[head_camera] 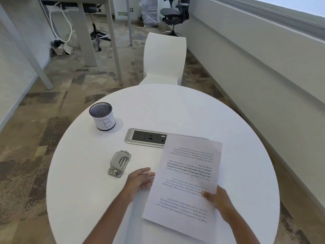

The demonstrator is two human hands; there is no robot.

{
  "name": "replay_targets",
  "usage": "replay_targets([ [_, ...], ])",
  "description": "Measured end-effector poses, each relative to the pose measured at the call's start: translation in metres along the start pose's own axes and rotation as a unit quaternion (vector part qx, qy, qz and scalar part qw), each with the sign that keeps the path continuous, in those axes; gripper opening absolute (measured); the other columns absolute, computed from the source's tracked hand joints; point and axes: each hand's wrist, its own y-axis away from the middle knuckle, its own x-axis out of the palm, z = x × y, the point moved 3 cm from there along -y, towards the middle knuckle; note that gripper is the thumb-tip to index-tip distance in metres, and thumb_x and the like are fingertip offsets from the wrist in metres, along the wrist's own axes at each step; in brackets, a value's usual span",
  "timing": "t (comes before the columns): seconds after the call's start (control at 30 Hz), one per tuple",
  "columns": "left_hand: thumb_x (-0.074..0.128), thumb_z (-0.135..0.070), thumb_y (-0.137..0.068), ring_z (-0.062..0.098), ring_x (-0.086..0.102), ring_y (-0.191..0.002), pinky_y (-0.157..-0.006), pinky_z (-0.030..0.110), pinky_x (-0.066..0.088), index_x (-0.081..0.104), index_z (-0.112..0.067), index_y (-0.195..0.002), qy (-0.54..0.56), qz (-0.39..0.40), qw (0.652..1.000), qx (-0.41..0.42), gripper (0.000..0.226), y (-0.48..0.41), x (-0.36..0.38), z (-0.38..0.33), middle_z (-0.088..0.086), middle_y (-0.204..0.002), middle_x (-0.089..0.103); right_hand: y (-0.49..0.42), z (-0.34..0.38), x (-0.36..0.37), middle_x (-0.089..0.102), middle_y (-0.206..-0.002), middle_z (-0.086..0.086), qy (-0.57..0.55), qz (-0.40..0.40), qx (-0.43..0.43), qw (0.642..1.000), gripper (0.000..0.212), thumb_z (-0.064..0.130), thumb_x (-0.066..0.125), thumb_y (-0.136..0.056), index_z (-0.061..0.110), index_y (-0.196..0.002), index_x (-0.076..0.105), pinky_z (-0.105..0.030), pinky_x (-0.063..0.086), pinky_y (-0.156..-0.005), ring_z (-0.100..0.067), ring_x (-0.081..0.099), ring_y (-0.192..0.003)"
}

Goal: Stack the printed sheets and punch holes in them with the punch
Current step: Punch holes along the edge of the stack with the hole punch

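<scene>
A stack of printed sheets [186, 180] lies tilted over the right half of the round white table [175, 110], text upside down to me. My right hand [219, 201] grips the stack's right edge, thumb on top. My left hand [140, 180] rests flat against the stack's left edge, fingers slightly apart, partly under the paper. A grey metal hole punch [119, 163] sits on the table just left of my left hand, untouched.
A black mesh pen cup [102, 116] with a white label stands at the table's left back. A silver socket panel [146, 138] is set in the tabletop, partly covered by the sheets. A white chair [164, 57] stands behind the table.
</scene>
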Motion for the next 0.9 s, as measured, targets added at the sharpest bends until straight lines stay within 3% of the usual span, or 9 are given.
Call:
replay_targets([
  [0.17,0.062,-0.006,-0.086,0.011,0.052,-0.063,-0.052,0.013,0.045,0.052,-0.006,-0.120,-0.194,0.011,0.980,0.030,0.036,-0.014,0.009,-0.013,0.001,-0.079,0.055,0.004,0.010,0.012,0.070,-0.101,-0.015,-0.003,0.021,-0.037,0.999,0.029,-0.003,0.062,-0.081,0.003,-0.109,0.061,-0.027,0.057,-0.065,-0.027,0.068,-0.085],
  [0.27,0.065,-0.010,-0.084,0.013,0.048,-0.066,-0.054,0.016,0.038,0.063,-0.011,-0.088,-0.262,0.010,0.961,0.091,0.005,-0.019,0.011,-0.027,0.007,-0.083,0.057,0.003,0.015,0.021,0.072,-0.093,-0.007,-0.027,0.011,-0.051,0.998,0.024,-0.003,0.063,-0.079,0.009,-0.100,0.064,-0.021,0.056,-0.057,-0.018,0.071,-0.076],
  [0.3,0.066,-0.010,-0.083,0.011,0.049,-0.064,-0.054,0.014,0.038,0.062,-0.014,-0.078,-0.272,0.004,0.955,0.118,0.007,-0.019,0.011,-0.034,0.006,-0.082,0.059,0.003,0.018,0.023,0.072,-0.090,-0.004,-0.037,0.002,-0.058,0.998,0.023,-0.003,0.063,-0.079,0.013,-0.095,0.065,-0.020,0.055,-0.055,-0.015,0.071,-0.072],
  [0.47,0.066,-0.004,-0.082,0.005,0.048,-0.059,-0.056,0.012,0.041,0.059,-0.011,-0.074,-0.215,-0.015,0.947,0.238,0.012,-0.013,0.017,-0.067,0.003,-0.077,0.054,0.001,0.044,0.030,0.070,-0.091,-0.007,-0.048,-0.079,-0.135,0.987,0.017,0.001,0.061,-0.082,0.014,-0.093,0.063,-0.031,0.054,-0.065,-0.020,0.068,-0.078],
  [0.53,0.065,-0.001,-0.082,0.002,0.047,-0.055,-0.053,0.007,0.040,0.059,-0.017,-0.070,-0.190,-0.009,0.940,0.282,0.021,-0.006,0.024,-0.081,-0.001,-0.070,0.054,0.002,0.057,0.032,0.069,-0.088,-0.001,-0.058,-0.111,-0.178,0.976,0.015,0.004,0.061,-0.083,0.016,-0.092,0.063,-0.028,0.052,-0.063,-0.015,0.066,-0.079],
  [0.6,0.065,0.001,-0.080,0.005,0.046,-0.057,-0.056,0.011,0.040,0.055,-0.018,-0.065,-0.170,-0.003,0.933,0.318,0.026,0.000,0.029,-0.090,0.002,-0.070,0.053,0.004,0.068,0.033,0.068,-0.087,0.005,-0.064,-0.133,-0.212,0.966,0.013,0.007,0.061,-0.084,0.018,-0.091,0.062,-0.023,0.050,-0.063,-0.010,0.065,-0.080],
  [0.73,0.068,0.000,-0.079,0.021,0.048,-0.070,-0.069,0.032,0.045,0.058,-0.010,-0.082,-0.173,0.009,0.932,0.318,0.014,0.003,0.034,-0.088,0.012,-0.083,0.058,0.006,0.069,0.038,0.068,-0.092,0.002,-0.070,-0.149,-0.229,0.959,0.016,0.009,0.061,-0.085,0.012,-0.100,0.062,-0.023,0.051,-0.069,-0.014,0.064,-0.086],
  [0.8,0.069,-0.002,-0.079,0.024,0.055,-0.079,-0.078,0.042,0.050,0.060,-0.012,-0.094,-0.191,0.017,0.942,0.277,0.021,0.001,0.035,-0.079,0.013,-0.091,0.062,0.007,0.061,0.043,0.067,-0.095,-0.005,-0.055,-0.147,-0.219,0.963,0.019,0.006,0.059,-0.085,0.006,-0.104,0.061,-0.033,0.050,-0.076,-0.022,0.062,-0.088],
  [0.9,0.070,-0.005,-0.079,0.024,0.061,-0.086,-0.085,0.046,0.052,0.062,0.000,-0.104,-0.222,0.019,0.939,0.260,0.026,0.000,0.036,-0.068,0.010,-0.097,0.065,0.009,0.052,0.049,0.066,-0.090,-0.004,-0.046,-0.154,-0.212,0.964,0.014,0.002,0.058,-0.085,0.009,-0.097,0.061,-0.034,0.047,-0.076,-0.024,0.060,-0.087],
])
